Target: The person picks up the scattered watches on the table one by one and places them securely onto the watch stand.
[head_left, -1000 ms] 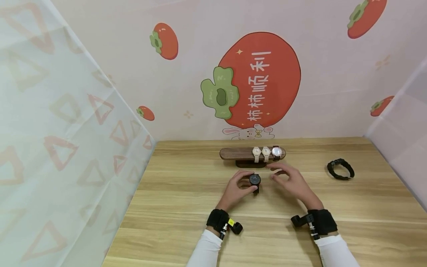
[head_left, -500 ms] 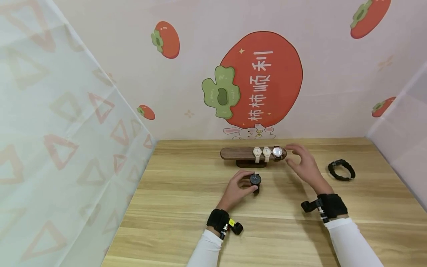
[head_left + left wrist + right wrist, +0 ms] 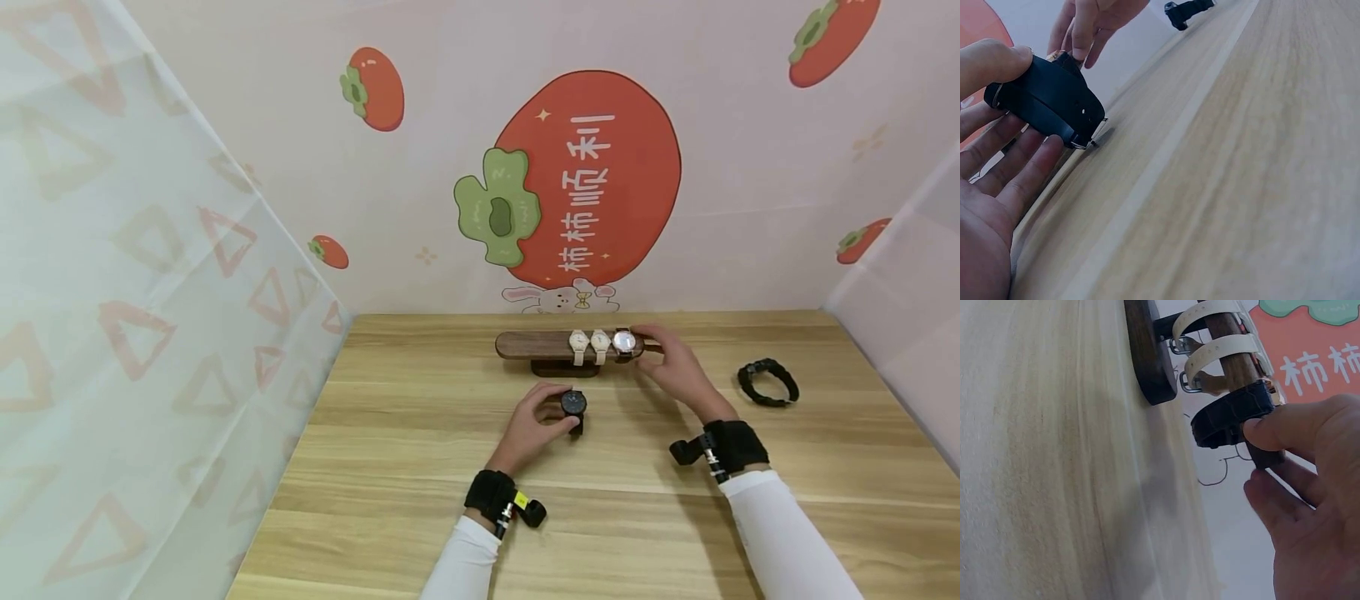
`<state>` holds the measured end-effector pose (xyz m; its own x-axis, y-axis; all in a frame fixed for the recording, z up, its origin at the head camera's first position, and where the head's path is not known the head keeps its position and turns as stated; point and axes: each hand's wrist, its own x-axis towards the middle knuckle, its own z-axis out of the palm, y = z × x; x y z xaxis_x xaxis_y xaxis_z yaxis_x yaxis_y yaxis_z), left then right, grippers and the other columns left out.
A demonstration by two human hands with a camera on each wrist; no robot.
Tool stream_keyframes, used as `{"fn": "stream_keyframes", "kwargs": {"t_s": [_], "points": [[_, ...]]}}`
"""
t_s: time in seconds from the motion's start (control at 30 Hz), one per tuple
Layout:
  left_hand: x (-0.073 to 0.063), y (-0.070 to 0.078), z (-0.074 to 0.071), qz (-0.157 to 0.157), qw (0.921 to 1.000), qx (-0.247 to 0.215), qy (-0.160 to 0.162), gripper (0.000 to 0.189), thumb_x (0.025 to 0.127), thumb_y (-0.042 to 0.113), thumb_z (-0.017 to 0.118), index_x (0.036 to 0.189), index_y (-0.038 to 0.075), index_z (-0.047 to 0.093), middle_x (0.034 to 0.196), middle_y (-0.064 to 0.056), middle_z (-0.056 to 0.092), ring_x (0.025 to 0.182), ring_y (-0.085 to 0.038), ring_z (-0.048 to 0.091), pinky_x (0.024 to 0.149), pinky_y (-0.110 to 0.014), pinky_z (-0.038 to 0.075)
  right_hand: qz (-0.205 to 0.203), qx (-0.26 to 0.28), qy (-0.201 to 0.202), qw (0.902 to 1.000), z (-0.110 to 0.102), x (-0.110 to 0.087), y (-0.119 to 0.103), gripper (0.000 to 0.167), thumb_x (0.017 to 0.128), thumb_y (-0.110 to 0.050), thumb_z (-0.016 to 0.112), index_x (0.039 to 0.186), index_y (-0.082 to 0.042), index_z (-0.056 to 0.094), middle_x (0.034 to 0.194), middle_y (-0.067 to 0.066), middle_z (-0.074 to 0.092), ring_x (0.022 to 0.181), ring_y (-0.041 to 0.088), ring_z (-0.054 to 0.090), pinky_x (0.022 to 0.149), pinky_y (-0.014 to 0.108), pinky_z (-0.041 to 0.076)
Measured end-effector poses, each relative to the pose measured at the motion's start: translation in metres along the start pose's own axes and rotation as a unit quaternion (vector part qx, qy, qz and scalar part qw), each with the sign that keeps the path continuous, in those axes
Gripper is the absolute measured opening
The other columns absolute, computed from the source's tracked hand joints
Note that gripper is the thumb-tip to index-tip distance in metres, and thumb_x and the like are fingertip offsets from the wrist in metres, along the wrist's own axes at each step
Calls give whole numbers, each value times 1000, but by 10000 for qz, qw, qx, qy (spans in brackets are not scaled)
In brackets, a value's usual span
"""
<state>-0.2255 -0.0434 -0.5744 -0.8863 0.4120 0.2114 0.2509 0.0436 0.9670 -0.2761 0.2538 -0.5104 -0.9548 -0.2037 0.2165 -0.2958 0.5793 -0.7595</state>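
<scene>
Between the thumb and fingers of my left hand [image 3: 528, 429] is a watch [image 3: 573, 403] with a black dial and strap, held just above the table. Its strap [image 3: 1054, 100] hangs in a loop in the left wrist view. My right hand [image 3: 678, 371] is at the right end of a dark wooden watch stand [image 3: 534, 344]. There it pinches a silver-faced watch [image 3: 624, 340] with a dark strap [image 3: 1229, 415], which is looped round the bar. The thumb lies on the strap in the right wrist view. Two pale-strapped watches [image 3: 588, 342] sit beside it on the bar.
A black-strapped watch [image 3: 767, 383] lies on its side on the wooden table [image 3: 390, 467], to the right of the stand. Behind the table rises a wall sheet [image 3: 420, 192] printed with red fruit, and patterned sheets close off both sides.
My right hand has gone from in front of the stand round to its right end, then in to the silver-faced watch there. The left hand has stayed in place with the black watch.
</scene>
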Motion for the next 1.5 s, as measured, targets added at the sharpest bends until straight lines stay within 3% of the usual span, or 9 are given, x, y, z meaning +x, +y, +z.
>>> {"fn": "stream_keyframes", "kwargs": {"t_s": [0.07, 0.3, 0.7, 0.83, 1.07, 1.3, 1.5], "points": [[0, 1, 0, -37, 10000, -3, -10, 57, 96, 8, 80, 149, 3, 59, 141, -14, 58, 118, -11, 67, 105, -28, 59, 130, 14, -30, 9999, 0, -1, -1, 61, 96, 8, 66, 154, 6, 48, 155, 33, 49, 144, 54, 44, 119, 71, 37], [0, 2, 0, -76, 10000, -1, -1, 57, 96, 7, 80, 149, 3, 59, 142, -14, 58, 122, -27, 69, 105, -28, 59, 156, 177, -47, 9997, 1, -2, -2, 59, 99, 7, 66, 155, 5, 48, 155, 32, 49, 144, 53, 46, 118, 68, 42], [-1, 2, -4, -52, 9998, 149, 137, 55, 96, 11, 81, 147, 4, 61, 142, -12, 60, 130, -27, 66, 106, -28, 59, 155, 352, 82, 9992, 3, 0, 2, 57, 98, 7, 68, 152, 5, 51, 153, 32, 52, 140, 53, 52, 117, 64, 46], [-1, 2, -10, 2, 9994, 244, 226, 55, 97, 11, 81, 148, 3, 60, 142, -13, 60, 130, -30, 65, 106, -30, 59, 138, 332, 66, 9993, 3, 0, 2, 58, 98, 7, 69, 153, 5, 50, 153, 32, 52, 139, 54, 52, 117, 64, 46], [-3, 3, -25, -72, 9984, 336, 453, 52, 97, 14, 81, 145, 11, 64, 139, -11, 61, 130, -29, 67, 106, -28, 59, 130, 196, 67, 9997, 2, -1, 2, 60, 98, 7, 69, 154, 4, 49, 153, 33, 52, 138, 54, 53, 115, 66, 47], [-4, 5, -43, -42, 9976, 405, 565, 55, 97, 16, 81, 147, 6, 61, 141, -10, 58, 131, -31, 66, 107, -29, 59, 134, 119, 51, 9998, 3, -1, 1, 60, 98, 7, 68, 155, 4, 48, 152, 34, 52, 137, 55, 53, 115, 67, 46], [-3, 6, -60, 142, 9952, 642, 722, 55, 98, 13, 80, 146, -1, 59, 142, -16, 58, 122, -39, 70, 103, -34, 61, 161, 55, 57, 9998, 3, -1, 1, 60, 98, 5, 68, 155, 3, 49, 153, 33, 51, 139, 54, 52, 115, 68, 45]]}}
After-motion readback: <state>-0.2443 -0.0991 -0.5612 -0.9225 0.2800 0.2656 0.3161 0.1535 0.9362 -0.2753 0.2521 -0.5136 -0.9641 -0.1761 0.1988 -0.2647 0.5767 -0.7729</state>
